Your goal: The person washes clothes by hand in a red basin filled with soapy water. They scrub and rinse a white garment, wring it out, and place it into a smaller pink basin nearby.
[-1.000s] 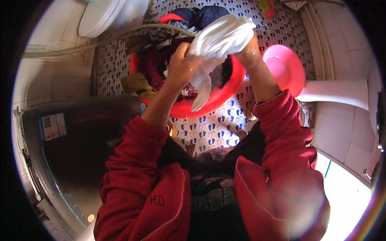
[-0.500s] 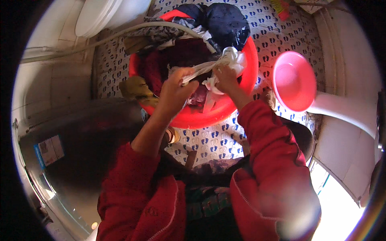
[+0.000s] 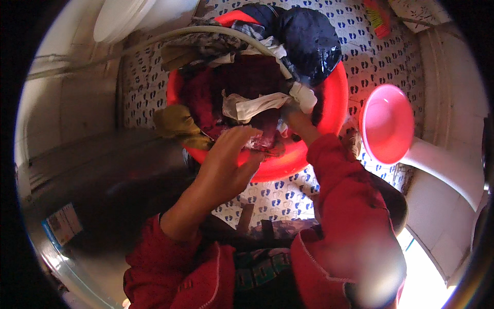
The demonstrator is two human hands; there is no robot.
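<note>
A large red tub (image 3: 333,105) holds wet dark-red laundry (image 3: 252,72). Over it, a thin white cloth (image 3: 257,106) stretches sideways, its bunched end beside my right hand (image 3: 302,125). That hand is closed on the cloth, though its fingertips are blurred and partly hidden. My left hand (image 3: 224,167) hangs above the near left rim, thumb apart from the fingers, holding nothing. An olive-coloured cloth (image 3: 177,123) drapes over the tub's left edge. A pale hose (image 3: 206,30) arches across the tub's far side and comes down near the white cloth.
Dark, wet, shiny fabric (image 3: 311,44) bulges over the far right rim. On the right, a pink basin (image 3: 388,126) rests by a white pipe-like fixture (image 3: 442,167). A dark appliance (image 3: 113,180) stands close on my left. Footprint-patterned flooring (image 3: 278,198) surrounds the tub.
My left hand has let go of the white cloth and drawn back toward me. My right hand has lowered slightly, and the cloth's left end now lies loose over the laundry.
</note>
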